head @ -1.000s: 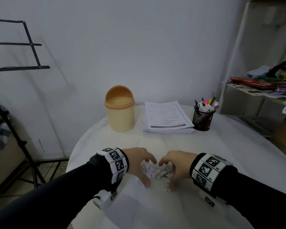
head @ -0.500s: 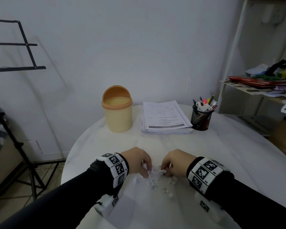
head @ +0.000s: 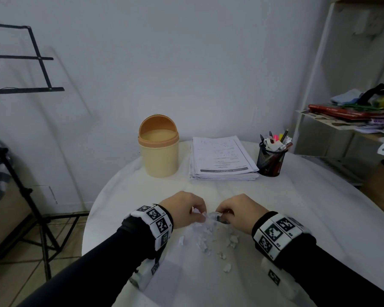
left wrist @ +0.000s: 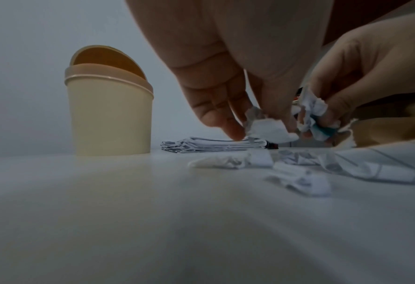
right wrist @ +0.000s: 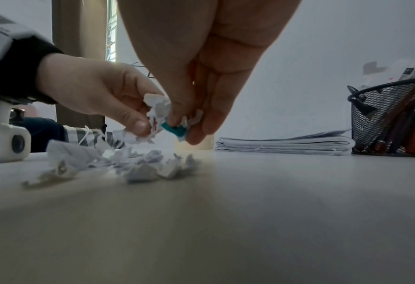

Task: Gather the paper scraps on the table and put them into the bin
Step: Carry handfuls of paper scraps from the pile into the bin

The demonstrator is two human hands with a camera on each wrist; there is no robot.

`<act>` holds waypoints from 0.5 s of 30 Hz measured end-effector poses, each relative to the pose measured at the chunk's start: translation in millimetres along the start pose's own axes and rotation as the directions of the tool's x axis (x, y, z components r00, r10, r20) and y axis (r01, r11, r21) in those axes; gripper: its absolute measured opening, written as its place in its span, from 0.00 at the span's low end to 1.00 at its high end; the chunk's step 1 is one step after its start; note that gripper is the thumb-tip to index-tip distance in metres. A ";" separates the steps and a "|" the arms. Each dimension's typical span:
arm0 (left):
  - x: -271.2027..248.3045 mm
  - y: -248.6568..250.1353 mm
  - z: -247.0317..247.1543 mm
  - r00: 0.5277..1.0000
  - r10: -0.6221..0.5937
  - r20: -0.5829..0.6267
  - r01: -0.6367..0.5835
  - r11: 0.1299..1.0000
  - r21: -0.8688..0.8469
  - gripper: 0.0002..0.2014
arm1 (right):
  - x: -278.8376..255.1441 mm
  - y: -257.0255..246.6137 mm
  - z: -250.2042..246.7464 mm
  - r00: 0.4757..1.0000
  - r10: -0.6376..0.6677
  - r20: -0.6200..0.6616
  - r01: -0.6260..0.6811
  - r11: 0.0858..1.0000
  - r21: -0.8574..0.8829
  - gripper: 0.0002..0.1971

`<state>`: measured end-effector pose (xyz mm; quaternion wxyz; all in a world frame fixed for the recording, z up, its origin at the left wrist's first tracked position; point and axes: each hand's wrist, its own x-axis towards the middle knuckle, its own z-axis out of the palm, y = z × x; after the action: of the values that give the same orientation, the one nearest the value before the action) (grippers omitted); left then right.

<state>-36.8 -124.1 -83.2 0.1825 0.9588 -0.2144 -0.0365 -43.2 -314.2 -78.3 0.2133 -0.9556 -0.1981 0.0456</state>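
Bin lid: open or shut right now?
Open. The bin stands upright, its orange lid swung back behind the rim, and the head view looks into the mouth. No scraps show inside it.

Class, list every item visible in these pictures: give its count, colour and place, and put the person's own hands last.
Round white table: one, under everything.
Torn white paper scraps: many, loose on the table below the hands.
Cream plastic bin with orange swing lid: one, far left, lid open.
Stack of printed white sheets: one, right of the bin.
Black mesh pen holder: one, right of the stack.
Black music stand: one, left.
White shelf unit: one, right, cluttered.
Left hand: pinches scraps.
Right hand: pinches scraps.
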 end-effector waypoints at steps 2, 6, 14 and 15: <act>0.2 -0.1 -1.0 1.000 -0.012 -0.023 0.012 1.000 -0.009 0.09 | 0.2 1.2 0.2 1.000 -0.004 -0.025 0.004 1.000 0.015 0.11; 0.0 0.4 -1.9 0.998 -0.029 -0.063 0.029 0.999 -0.016 0.08 | 1.4 3.4 0.6 0.997 0.005 -0.080 0.001 0.997 0.076 0.10; 1.4 -0.4 -9.2 0.996 -0.024 -0.085 0.024 1.000 0.000 0.10 | 3.2 7.4 -12.3 0.985 0.024 -0.170 -0.003 0.992 0.123 0.09; 1.9 -1.7 -11.1 0.996 -0.022 -0.092 0.022 1.000 -0.002 0.10 | 4.0 7.5 -15.3 0.984 0.028 -0.175 -0.004 0.991 0.134 0.09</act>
<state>-32.8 -119.8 -73.4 0.1924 0.9617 -0.1954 0.0057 -34.2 -324.8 -67.7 0.2928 -0.9411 -0.1672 -0.0242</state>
